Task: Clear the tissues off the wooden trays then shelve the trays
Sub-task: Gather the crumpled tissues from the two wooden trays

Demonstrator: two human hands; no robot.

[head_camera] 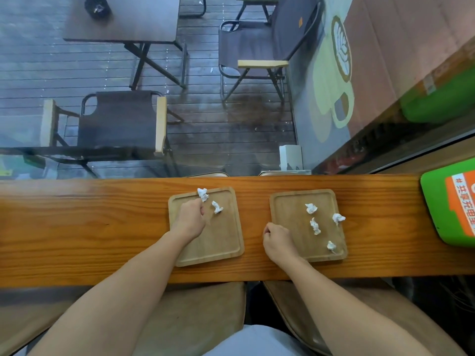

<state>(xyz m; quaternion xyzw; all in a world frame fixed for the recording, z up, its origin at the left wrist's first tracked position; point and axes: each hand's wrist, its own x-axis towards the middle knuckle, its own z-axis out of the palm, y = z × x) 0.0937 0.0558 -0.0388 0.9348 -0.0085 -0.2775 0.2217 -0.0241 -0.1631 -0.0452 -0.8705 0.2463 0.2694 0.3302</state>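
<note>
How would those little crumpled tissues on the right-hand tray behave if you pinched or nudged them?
The crumpled tissues look like small loose wads, so they are probably very light and would squash between fingertips. Lying free on the right tray's smooth wood, they would likely skid or tumble at a nudge, though its raised rim may stop them. The left hand seems to pinch one easily.

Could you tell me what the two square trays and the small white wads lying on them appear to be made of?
The left tray and right tray look like pale wood, possibly bamboo: visible grain, matte finish, raised rims. The white wads, such as one on the right tray, look like crumpled tissue paper: thin, creased, irregular.
</note>
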